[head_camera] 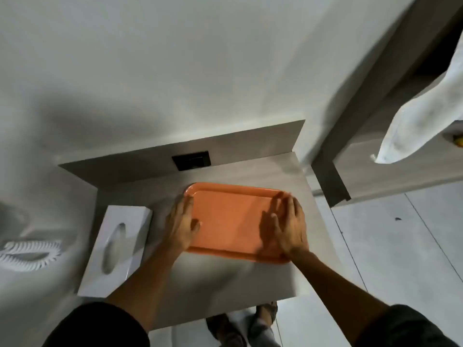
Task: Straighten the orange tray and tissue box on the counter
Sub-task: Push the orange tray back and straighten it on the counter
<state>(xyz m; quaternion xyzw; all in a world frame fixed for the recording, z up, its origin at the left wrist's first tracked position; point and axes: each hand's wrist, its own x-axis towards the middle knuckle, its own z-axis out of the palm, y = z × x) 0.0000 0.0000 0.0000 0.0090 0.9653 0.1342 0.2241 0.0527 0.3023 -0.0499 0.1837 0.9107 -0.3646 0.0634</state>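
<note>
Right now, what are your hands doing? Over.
Left hand and right hand flat on tray ends. Tissue box crooked, untouched. Nothing blocking.

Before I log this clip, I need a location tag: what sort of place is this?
Probably a hotel or guest room. A small wall-mounted counter holds an orange tray and a white tissue box, a coiled phone cord lies left, and a white towel hangs right.

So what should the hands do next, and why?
Probably turn the tray a little to square it with the counter edge. Both the left hand and right hand rest on its ends, and it looks slightly crooked. The tissue box also sits angled, untouched.
</note>
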